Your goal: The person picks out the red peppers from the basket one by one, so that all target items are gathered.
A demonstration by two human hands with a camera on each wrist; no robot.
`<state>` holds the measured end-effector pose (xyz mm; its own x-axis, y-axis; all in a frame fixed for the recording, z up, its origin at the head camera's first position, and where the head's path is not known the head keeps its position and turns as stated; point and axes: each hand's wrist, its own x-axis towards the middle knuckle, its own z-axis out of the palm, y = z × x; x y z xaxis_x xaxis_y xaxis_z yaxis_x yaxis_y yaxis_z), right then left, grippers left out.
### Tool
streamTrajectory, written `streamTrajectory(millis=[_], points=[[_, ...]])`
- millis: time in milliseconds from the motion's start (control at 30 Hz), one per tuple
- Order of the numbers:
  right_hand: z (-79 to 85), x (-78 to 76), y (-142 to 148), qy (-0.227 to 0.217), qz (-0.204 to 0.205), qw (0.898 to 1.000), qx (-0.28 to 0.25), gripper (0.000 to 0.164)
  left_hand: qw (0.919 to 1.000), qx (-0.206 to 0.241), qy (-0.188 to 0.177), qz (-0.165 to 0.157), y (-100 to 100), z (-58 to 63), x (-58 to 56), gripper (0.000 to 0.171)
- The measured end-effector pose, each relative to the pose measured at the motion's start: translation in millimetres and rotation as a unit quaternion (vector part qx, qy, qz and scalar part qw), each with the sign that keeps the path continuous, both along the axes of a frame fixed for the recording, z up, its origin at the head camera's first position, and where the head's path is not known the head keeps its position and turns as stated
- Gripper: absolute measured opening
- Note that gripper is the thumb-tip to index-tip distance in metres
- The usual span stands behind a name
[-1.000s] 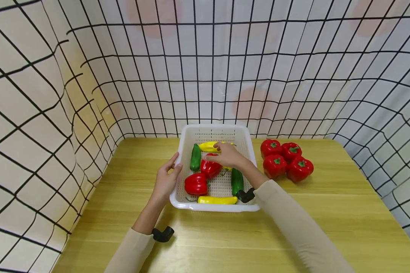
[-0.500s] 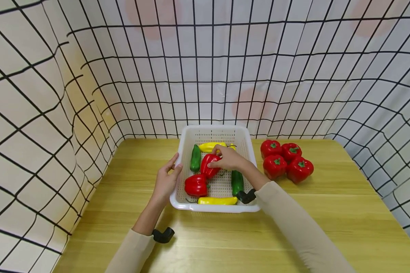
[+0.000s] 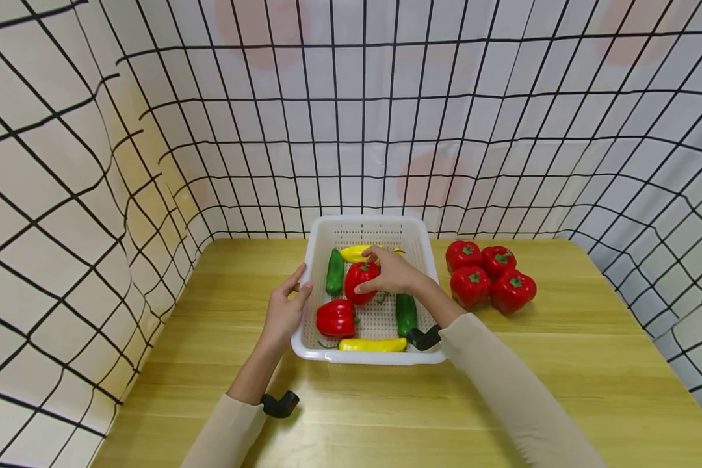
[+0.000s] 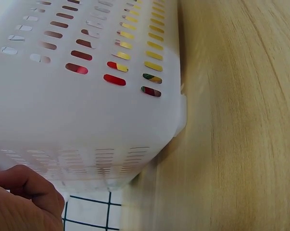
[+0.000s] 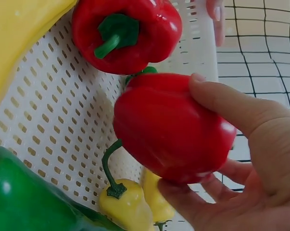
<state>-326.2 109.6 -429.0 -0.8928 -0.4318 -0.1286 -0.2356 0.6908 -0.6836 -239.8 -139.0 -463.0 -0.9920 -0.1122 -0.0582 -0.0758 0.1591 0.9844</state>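
Note:
My right hand (image 3: 393,273) grips a red bell pepper (image 3: 358,286) inside the white slotted plastic basket (image 3: 374,358). In the right wrist view the thumb lies on one side of this pepper (image 5: 173,127) and fingers on the other. A second red bell pepper (image 3: 336,318) lies on its side nearby. At the basket's left side, my left hand (image 3: 285,309) holds the rim between thumb and fingers. The left wrist view shows part of that hand (image 4: 27,199) against the outer wall.
Long yellow peppers lie in the basket at the front (image 3: 372,345) and back. Long green vegetables lie at its left (image 3: 335,273) and right (image 3: 406,315). Several red bell peppers (image 3: 491,276) cluster on the wooden table (image 3: 561,364) at right. A black wire grid (image 3: 374,136) encloses the table.
My right hand has come down and taken hold of the red bell pepper, which has turned so its green stem shows at the top. The left hand stays at the basket's rim.

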Motion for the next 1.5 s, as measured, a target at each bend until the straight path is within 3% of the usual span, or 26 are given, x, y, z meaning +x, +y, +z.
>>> streamTrajectory(millis=[400, 633, 800, 1067, 1500], points=[[15.0, 8.9, 3.5, 0.01, -0.004, 0.999, -0.03, 0.077, 1.0, 0.001, -0.002, 0.004, 0.5, 0.7, 0.6, 0.051], [34.2, 17.8, 11.9, 0.027, -0.006, 0.999, -0.021, 0.083, 1.0, 0.0, -0.004, 0.005, 1.2, 2.0, 0.8, 0.051], [44.6, 21.2, 24.0, 0.02, -0.025, 0.999, -0.043, 0.084, 1.0, -0.001, -0.004, 0.003, 0.9, 2.8, 0.3, 0.051], [53.3, 31.4, 47.5, 0.014, -0.044, 0.996, -0.078, 0.084, 1.0, -0.001, -0.007, -0.001, 1.0, 1.9, 0.7, 0.051], [55.3, 48.5, 90.7, 0.037, -0.093, 0.992, -0.076, 0.088, 0.9999, -0.001, -0.013, 0.003, 1.1, 1.9, 0.4, 0.051]])
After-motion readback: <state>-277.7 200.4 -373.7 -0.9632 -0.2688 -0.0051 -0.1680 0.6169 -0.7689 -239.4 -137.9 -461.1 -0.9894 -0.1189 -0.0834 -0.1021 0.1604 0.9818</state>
